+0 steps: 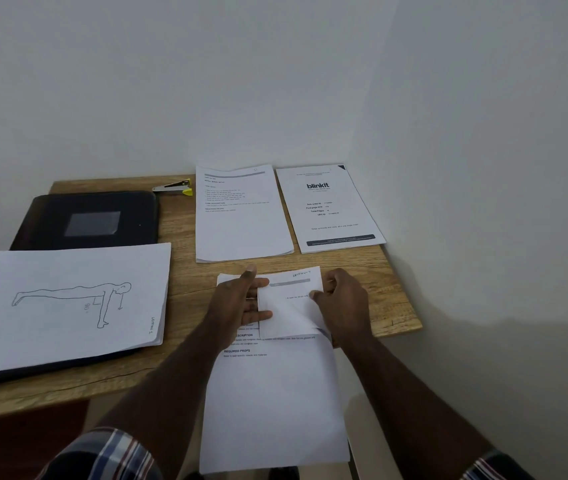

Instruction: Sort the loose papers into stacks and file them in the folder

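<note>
Black folder (85, 220), white papers (275, 393), wooden table (185, 299), yellow-tipped stapler (173, 187), plaid sleeve (109, 455)

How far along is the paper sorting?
Three stacks look sorted: the drawing stack on the black folder, a text stack, and the blinkit stack. Both hands, left hand and right hand, hold the last papers. Filing these stacks remains.

1. Dim, even, cool-grey light is seen throughout.
2. A soft shadow is cast at the lower right of the frame.
3. Wide-angle bending is shown at the edges.
4. Small print is rendered soft.
</note>
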